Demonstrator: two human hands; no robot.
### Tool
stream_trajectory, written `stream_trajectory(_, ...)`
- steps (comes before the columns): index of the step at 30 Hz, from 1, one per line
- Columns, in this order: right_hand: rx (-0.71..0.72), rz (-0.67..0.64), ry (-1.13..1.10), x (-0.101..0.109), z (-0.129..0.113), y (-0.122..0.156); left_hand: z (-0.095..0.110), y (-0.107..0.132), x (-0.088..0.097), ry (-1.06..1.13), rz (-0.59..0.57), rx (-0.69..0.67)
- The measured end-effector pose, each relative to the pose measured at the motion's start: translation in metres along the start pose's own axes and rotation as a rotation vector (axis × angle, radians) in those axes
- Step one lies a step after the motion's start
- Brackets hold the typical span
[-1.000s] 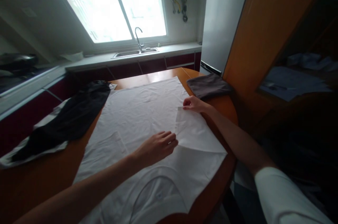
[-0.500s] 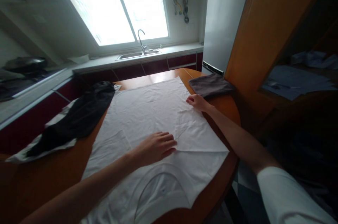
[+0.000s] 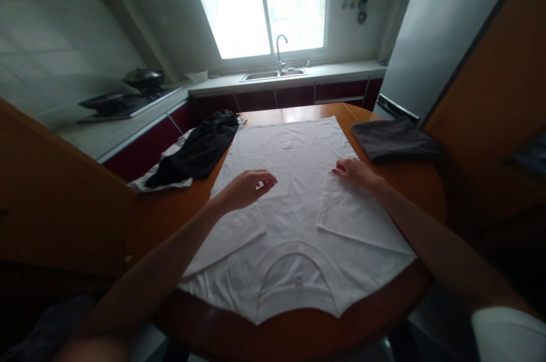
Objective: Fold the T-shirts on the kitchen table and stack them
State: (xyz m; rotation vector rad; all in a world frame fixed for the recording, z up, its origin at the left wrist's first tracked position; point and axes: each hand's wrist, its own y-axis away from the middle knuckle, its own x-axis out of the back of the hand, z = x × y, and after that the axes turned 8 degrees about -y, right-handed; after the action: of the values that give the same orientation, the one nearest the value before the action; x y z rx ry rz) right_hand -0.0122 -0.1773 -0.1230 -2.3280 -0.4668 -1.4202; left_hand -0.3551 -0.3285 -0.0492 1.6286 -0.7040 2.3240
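The white T-shirt [image 3: 294, 186] lies spread flat on the round-ended wooden worktop [image 3: 170, 214], its collar [image 3: 294, 245] toward me and its hem at the far side. Both sleeves lie turned inward over the body. My right hand [image 3: 356, 171] is at the upper corner of the right sleeve [image 3: 362, 214], thumb and fingers close together; I cannot tell whether cloth is caught in that grip. My left hand [image 3: 245, 187] is over the shirt near the left sleeve [image 3: 239, 237], its grip loosely curled, a narrow gap showing between thumb and fingers.

The right shoulder corner comes near the worktop's rim, and only a curved band of wood shows below the collar. There is more wood to the left of the shirt, short of the black garment [image 3: 200, 149] and the white cloth [image 3: 173, 152] under it. To the right, a strip of wood separates the shirt from the folded grey cloth [image 3: 394, 139]. A small mark [image 3: 299, 279] inside the collar is too blurred to read. Beyond stand the sink [image 3: 273, 75] and the refrigerator [image 3: 452, 26].
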Motion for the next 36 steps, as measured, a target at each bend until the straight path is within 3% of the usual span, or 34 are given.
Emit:
stream_trajectory(4,0.028,0.050,-0.029,-0.005,0.000,0.000,0.009,0.005,-0.020,0.032,-0.026,0.000)
stream_trajectory(9,0.104,0.124,-0.032,-0.013,-0.004,0.001,0.003,0.009,-0.045,0.082,-0.024,-0.019)
stream_trajectory(13,0.151,0.141,-0.055,-0.007,0.004,-0.003,-0.002,0.012,-0.052,0.073,-0.015,-0.078)
stream_trajectory(16,0.110,0.335,-0.237,0.009,0.021,-0.007,0.008,0.013,-0.048,0.037,-0.025,-0.179)
stream_trajectory(19,0.023,0.540,-0.437,0.023,0.039,-0.009,0.032,0.009,-0.044,-0.029,-0.066,-0.313)
stream_trajectory(21,-0.037,0.598,-0.549,0.025,0.046,-0.010,0.051,0.005,-0.047,-0.107,-0.092,-0.423)
stream_trajectory(24,-0.071,0.556,-0.687,0.019,0.047,-0.010,0.074,-0.003,-0.060,-0.251,-0.111,-0.563)
stream_trajectory(29,-0.050,0.295,-0.824,0.004,0.043,-0.013,0.087,-0.012,-0.081,-0.436,-0.057,-0.671)
stream_trajectory(32,-0.094,0.202,-0.871,0.000,0.047,-0.016,0.087,-0.013,-0.078,-0.496,-0.021,-0.691)
stream_trajectory(36,-0.122,0.190,-0.886,0.000,0.052,-0.018,0.085,-0.012,-0.066,-0.482,-0.061,-0.689)
